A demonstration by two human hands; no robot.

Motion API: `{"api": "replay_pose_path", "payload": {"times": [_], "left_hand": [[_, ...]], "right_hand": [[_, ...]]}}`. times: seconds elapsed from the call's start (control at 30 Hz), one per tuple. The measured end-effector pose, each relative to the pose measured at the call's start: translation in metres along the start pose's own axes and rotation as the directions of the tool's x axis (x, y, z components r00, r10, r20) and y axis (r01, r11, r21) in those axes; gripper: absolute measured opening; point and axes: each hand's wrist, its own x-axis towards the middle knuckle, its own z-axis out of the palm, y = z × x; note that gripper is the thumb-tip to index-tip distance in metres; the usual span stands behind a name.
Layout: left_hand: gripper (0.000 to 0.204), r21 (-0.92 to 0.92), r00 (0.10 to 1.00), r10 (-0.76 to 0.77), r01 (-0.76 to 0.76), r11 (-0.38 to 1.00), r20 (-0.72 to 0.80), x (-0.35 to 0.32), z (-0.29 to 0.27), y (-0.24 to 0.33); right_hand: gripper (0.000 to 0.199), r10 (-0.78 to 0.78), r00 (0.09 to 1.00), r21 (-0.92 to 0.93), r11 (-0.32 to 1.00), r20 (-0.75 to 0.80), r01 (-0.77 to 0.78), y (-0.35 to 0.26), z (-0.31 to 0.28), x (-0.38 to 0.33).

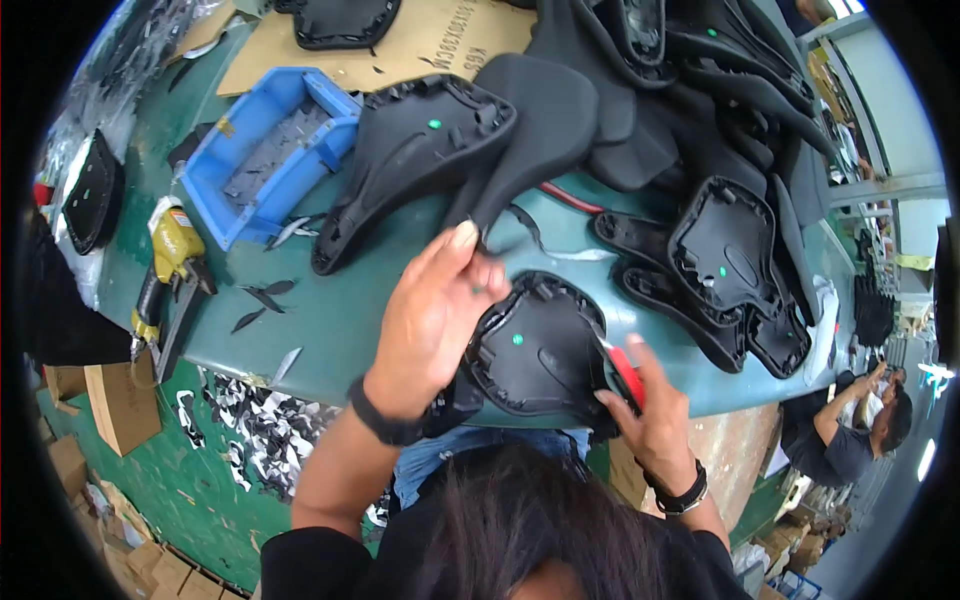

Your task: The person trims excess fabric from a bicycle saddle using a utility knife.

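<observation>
An upturned black bicycle saddle lies at the table's near edge, with a green dot on its underside. My right hand is closed around a red utility knife, its pale blade over the saddle's right rim. Above the left side of that saddle, my left hand is raised with curled fingers. Something dark and blurred shows by its fingertips, too smeared to name. Just beyond lies a thin dark strip with a pale end on the table.
More black saddles are heaped at the back and right. At left stand a blue bin with dark scraps and a yellow-and-black air stapler. Trimmings litter the green floor. A co-worker is at far right.
</observation>
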Motion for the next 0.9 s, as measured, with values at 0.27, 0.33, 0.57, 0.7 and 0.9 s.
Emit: {"api": "replay_pose_path", "payload": {"times": [0.27, 0.33, 0.57, 0.7, 0.9], "left_hand": [[0.043, 0.989, 0.944, -0.304, 0.144, 0.040, -0.125, -0.028, 0.008, 0.023], [0.054, 0.917, 0.917, -0.354, 0.291, 0.274, -0.185, -0.031, 0.014, 0.039], [0.065, 0.815, 0.933, 0.357, -0.240, 0.528, 0.043, 0.037, 0.016, 0.128], [0.054, 0.845, 0.803, 0.509, 0.014, -0.535, 0.309, 0.028, 0.003, 0.082], [0.047, 0.990, 0.914, 0.379, 0.124, 0.073, -0.142, 0.015, -0.019, 0.074]], "right_hand": [[0.042, -0.166, 0.984, 0.529, 0.831, -0.060, 0.172, 0.010, 0.010, 0.044], [0.040, -0.322, 0.934, 0.505, 0.787, -0.155, 0.355, 0.000, -0.019, 0.053], [0.042, 0.272, 0.810, 0.751, 0.597, -0.520, 0.282, 0.006, -0.055, 0.056], [0.040, 0.325, 0.846, 0.819, 0.537, -0.423, 0.203, 0.012, -0.029, 0.046], [0.036, 0.407, 0.892, 0.864, 0.502, -0.199, -0.036, 0.011, -0.003, 0.036]]}}
